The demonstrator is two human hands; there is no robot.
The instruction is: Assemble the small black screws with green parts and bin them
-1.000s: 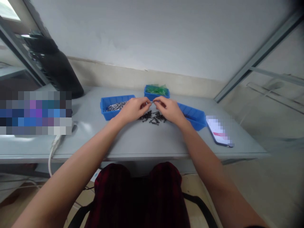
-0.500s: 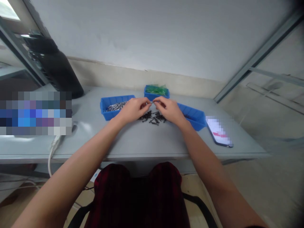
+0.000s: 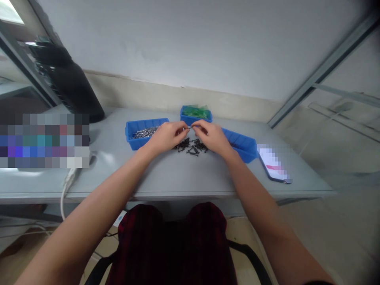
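Both hands pinched nearly closed on one thin piece above a pile of black screws.
The left hand (image 3: 168, 134) and the right hand (image 3: 210, 135) meet fingertip to fingertip, thumbs and forefingers drawn narrow around a thin piece (image 3: 190, 127), too small to make out clearly; the remaining fingers curl inward. The piece is held up off the counter (image 3: 184, 178), with the loose black screws (image 3: 193, 149) scattered just below and nearer the person. Beside the left hand is a blue bin (image 3: 137, 145) of silver metal parts (image 3: 145, 133), partly covered by that hand; a longer blue bin (image 3: 251, 149) extends from behind the right hand. Beyond both hands, near the wall, a smaller blue bin (image 3: 192, 119) holds green packets (image 3: 194, 112).
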